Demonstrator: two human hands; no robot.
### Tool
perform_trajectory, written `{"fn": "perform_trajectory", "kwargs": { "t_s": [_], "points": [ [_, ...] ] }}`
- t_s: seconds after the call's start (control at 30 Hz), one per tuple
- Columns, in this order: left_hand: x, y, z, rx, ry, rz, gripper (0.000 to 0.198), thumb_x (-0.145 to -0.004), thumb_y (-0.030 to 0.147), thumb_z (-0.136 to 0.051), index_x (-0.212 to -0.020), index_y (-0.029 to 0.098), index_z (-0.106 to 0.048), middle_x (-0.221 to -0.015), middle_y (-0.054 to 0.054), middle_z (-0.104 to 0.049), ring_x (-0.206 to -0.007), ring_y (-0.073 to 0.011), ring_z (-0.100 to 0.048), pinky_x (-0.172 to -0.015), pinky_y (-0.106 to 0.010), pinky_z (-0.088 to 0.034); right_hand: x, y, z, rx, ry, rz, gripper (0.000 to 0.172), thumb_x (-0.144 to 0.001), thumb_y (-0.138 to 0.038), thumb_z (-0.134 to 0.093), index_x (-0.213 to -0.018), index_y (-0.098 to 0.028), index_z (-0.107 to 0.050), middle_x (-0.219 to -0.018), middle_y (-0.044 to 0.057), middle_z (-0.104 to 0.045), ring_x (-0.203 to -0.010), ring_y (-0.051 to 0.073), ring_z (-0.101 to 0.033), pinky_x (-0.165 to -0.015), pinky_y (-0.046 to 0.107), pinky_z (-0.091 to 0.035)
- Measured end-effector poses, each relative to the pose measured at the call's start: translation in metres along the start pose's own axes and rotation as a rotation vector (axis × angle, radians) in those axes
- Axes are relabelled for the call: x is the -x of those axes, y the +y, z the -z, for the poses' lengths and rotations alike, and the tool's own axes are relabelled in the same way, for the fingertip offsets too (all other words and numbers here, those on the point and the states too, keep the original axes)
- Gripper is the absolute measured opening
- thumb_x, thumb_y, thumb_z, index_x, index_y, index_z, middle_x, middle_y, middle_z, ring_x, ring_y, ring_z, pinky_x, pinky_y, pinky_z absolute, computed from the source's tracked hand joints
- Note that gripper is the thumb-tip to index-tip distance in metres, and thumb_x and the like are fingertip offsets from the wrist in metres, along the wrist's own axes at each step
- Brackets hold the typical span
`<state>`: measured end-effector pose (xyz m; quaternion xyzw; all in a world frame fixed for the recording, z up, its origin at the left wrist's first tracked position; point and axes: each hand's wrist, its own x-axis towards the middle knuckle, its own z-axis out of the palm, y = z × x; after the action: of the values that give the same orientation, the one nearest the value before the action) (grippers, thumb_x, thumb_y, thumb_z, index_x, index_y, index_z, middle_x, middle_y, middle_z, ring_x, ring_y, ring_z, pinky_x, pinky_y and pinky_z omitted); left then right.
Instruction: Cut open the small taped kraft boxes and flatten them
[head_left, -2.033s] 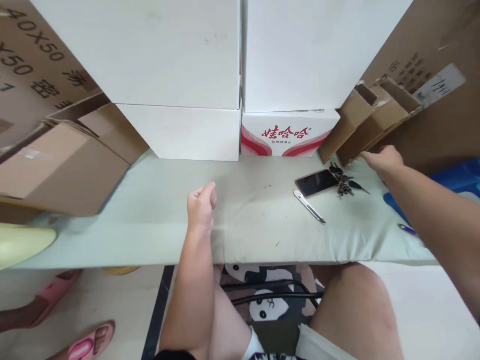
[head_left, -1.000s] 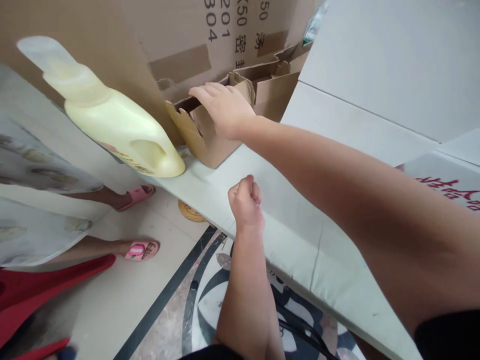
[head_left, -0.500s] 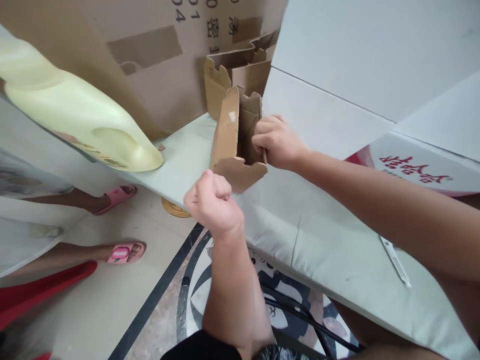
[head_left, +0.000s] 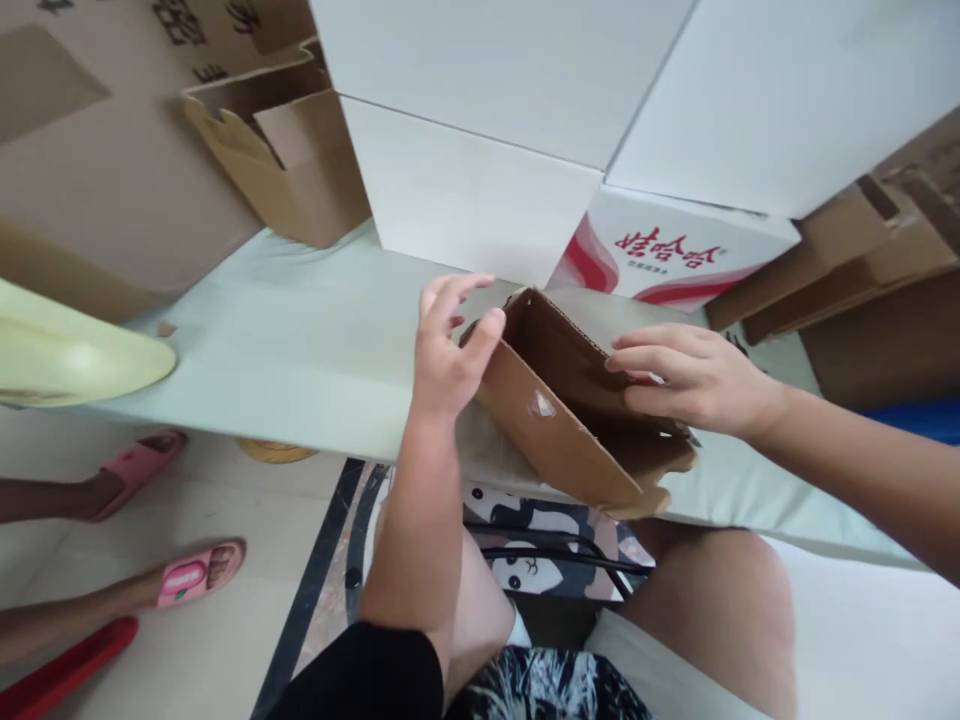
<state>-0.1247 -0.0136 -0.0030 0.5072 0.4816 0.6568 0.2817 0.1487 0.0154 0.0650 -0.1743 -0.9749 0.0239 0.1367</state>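
An open-topped brown cardboard box (head_left: 559, 420), long and narrow with notched edges, sits tilted at the front edge of the pale padded bench (head_left: 300, 340). A small torn white patch marks its near wall. My left hand (head_left: 450, 350) is at the box's left end, fingers spread and thumb raised over the rim; whether it touches is unclear. Over the box's right side, my right hand (head_left: 690, 380) has its fingers stretched out and slightly bent across the far rim. Its thumb is mostly hidden.
A similar cardboard box (head_left: 300, 160) stands behind left against a large carton (head_left: 97, 160). White boxes (head_left: 480, 180) are stacked at the back, beside a red-and-white printed carton (head_left: 667, 250). Folded cardboard (head_left: 862, 250) is at right. Another person's sandalled foot (head_left: 202, 575) is on the floor.
The cardboard box has come right and nearer to me, turned. My left hand has opened from a fist beside it. My right hand's grip on its wall has loosened. The view has swung right.
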Motion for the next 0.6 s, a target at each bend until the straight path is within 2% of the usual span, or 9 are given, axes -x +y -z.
{"fn": "perform_trajectory", "kwargs": {
  "t_s": [0.07, 0.13, 0.3, 0.4, 0.5, 0.6],
  "points": [
    [0.003, 0.002, -0.012, -0.081, -0.198, -0.05, 0.02, -0.086, 0.04, -0.07, -0.1, 0.026, -0.075, -0.125, -0.007, -0.059, -0.123, -0.024, -0.057, -0.106, -0.038, -0.049, 0.015, -0.001, 0.005, 0.001, -0.038, -0.118, 0.025, -0.095, -0.03, -0.056, -0.076, -0.036, -0.071, -0.103, -0.001, -0.078, -0.11, 0.023, -0.071, -0.091, 0.043, -0.06],
    [0.005, 0.004, -0.023, -0.108, -0.289, -0.046, 0.017, -0.089, 0.037, -0.065, -0.086, 0.024, -0.074, -0.121, -0.007, -0.06, -0.123, -0.0247, -0.058, -0.11, -0.041, -0.047, 0.025, 0.005, 0.009, 0.018, -0.062, -0.244, 0.025, -0.095, -0.035, -0.055, -0.076, -0.036, -0.071, -0.104, 0.0, -0.078, -0.113, 0.024, -0.07, -0.095, 0.046, -0.059],
    [0.008, 0.009, -0.041, -0.13, -0.258, 0.019, 0.029, -0.085, 0.033, -0.064, -0.06, 0.02, -0.057, -0.108, -0.008, -0.061, -0.112, -0.0245, -0.06, -0.103, -0.041, -0.05, 0.048, 0.037, 0.014, 0.061, -0.051, -0.388, 0.035, -0.097, -0.033, -0.044, -0.08, -0.035, -0.074, -0.124, 0.003, -0.073, -0.119, 0.032, -0.064, -0.096, 0.06, -0.05],
    [0.008, 0.009, -0.044, -0.149, -0.265, 0.021, 0.04, -0.085, 0.035, -0.065, -0.054, 0.02, -0.044, -0.105, -0.009, -0.059, -0.111, -0.0246, -0.059, -0.1, -0.039, -0.051, 0.066, 0.052, 0.019, -0.061, -0.031, -0.435, 0.023, -0.09, -0.036, -0.055, -0.094, -0.038, -0.078, -0.133, 0.003, -0.069, -0.123, 0.035, -0.061, -0.102, 0.063, -0.047],
    [0.008, 0.005, -0.041, -0.155, -0.269, -0.004, 0.044, -0.084, 0.037, -0.067, -0.053, 0.02, -0.042, -0.107, -0.008, -0.058, -0.109, -0.024, -0.059, -0.101, -0.04, -0.052, 0.086, 0.049, 0.023, -0.146, 0.023, -0.487, 0.028, -0.081, -0.043, -0.066, -0.107, -0.04, -0.079, -0.137, 0.005, -0.067, -0.125, 0.038, -0.059, -0.106, 0.063, -0.047],
    [0.007, 0.002, -0.036, -0.143, -0.295, -0.031, 0.039, -0.082, 0.036, -0.069, -0.054, 0.02, -0.048, -0.109, -0.008, -0.056, -0.111, -0.0243, -0.059, -0.108, -0.042, -0.05, 0.103, 0.033, 0.021, -0.175, 0.099, -0.545, 0.035, -0.09, -0.043, -0.055, -0.118, -0.041, -0.076, -0.141, 0.006, -0.063, -0.127, 0.037, -0.06, -0.107, 0.062, -0.05]
  ]
}}
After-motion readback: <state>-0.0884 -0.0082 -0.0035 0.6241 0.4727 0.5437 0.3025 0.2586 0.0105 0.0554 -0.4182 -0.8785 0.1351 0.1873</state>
